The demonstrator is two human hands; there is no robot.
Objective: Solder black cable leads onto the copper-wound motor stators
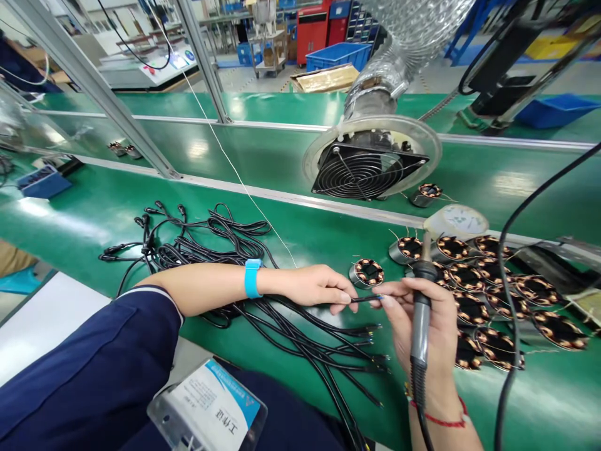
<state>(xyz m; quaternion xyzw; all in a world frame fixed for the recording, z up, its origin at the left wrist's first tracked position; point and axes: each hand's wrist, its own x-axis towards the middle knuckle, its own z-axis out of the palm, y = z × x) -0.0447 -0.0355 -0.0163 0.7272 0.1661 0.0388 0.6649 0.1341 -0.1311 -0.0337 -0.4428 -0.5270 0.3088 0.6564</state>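
head view. held cable bridges the two hands, just above the green tabletop, on the near side of a lone copper-wound ring.

left hand: thumb and finger pinching the black jacket just short of its end. right hand: fingers curled round a soldering iron, thumb and a fingertip meeting at the thin wire tips; whether these grip or only touch, cannot tell.

handling, by judgement: cable light, jacket rubbery and bendy with some spring; not very slippery, though round enough to roll in a pinch. the looped cable heap looks tangled, so a long pull would likely drag. wire tips are the delicate part; a hard squeeze could splay or bend them. best hold: jacket close behind the wires, as the left hand has it, tips left free; light pressure only at the tips.

iron: stiff, modest weight, take it by the grey handle. metal end presumably hot; it points away from the wearer, toward the ring cluster. contact there: cannot tell.
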